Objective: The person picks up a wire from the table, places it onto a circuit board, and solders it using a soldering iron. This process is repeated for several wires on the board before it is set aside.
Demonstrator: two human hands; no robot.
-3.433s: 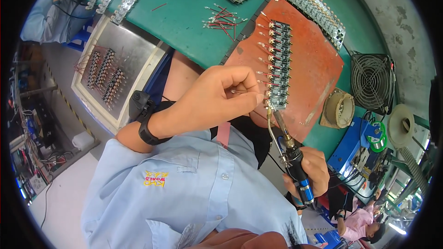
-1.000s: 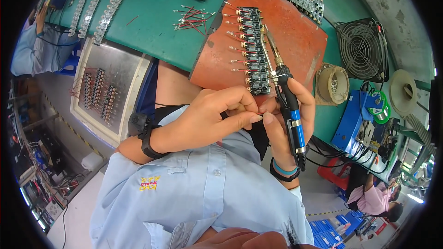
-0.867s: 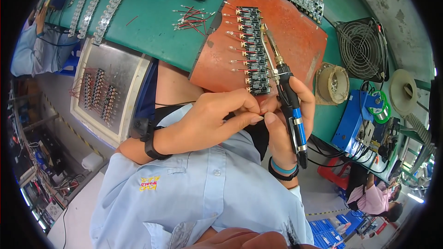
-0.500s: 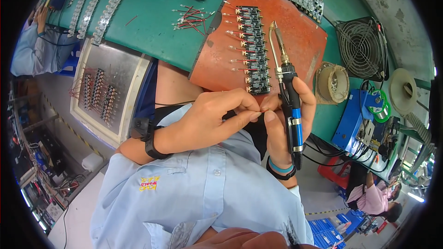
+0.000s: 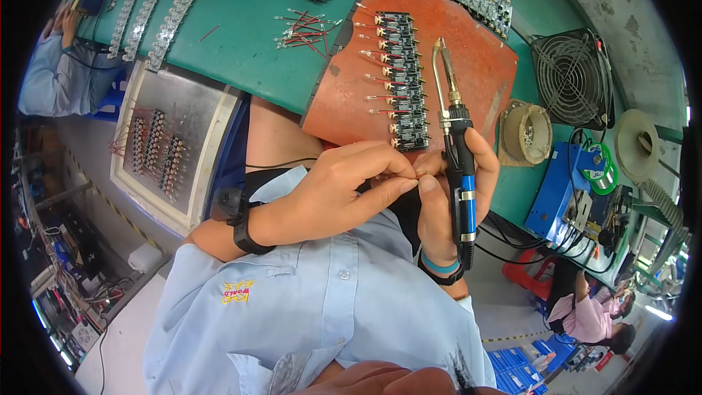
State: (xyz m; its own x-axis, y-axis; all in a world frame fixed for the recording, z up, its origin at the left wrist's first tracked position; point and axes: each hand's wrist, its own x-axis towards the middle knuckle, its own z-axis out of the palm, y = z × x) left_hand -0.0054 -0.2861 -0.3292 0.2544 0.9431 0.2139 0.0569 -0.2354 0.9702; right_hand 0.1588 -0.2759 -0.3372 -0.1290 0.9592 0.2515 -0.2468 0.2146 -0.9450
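My right hand (image 5: 439, 208) is closed around a blue and black soldering iron (image 5: 466, 201), whose metal tip and thin side tube point away from me over the red-brown mat (image 5: 468, 51). Its thumb and forefinger also pinch together. Against them, the fingertips of my left hand (image 5: 344, 190) are pinched too; whatever lies between is too small to name. Just beyond my fingers, a strip of small black circuit boards (image 5: 402, 80) lies on the mat. Short red wires with clear tips (image 5: 376, 77) stick out from its left side.
Loose red wires (image 5: 303, 33) lie on the green table (image 5: 241, 44), with more board strips (image 5: 172, 25) at the back. At right stand a black fan (image 5: 574, 69), a round pot (image 5: 526, 132) and a blue solder feeder (image 5: 559, 186). A framed tray (image 5: 179, 153) holds wired boards at left.
The soldering iron's tip has shifted slightly right and toward me. My left hand has edged right, and the pinched fingertips of both hands have come closer together.
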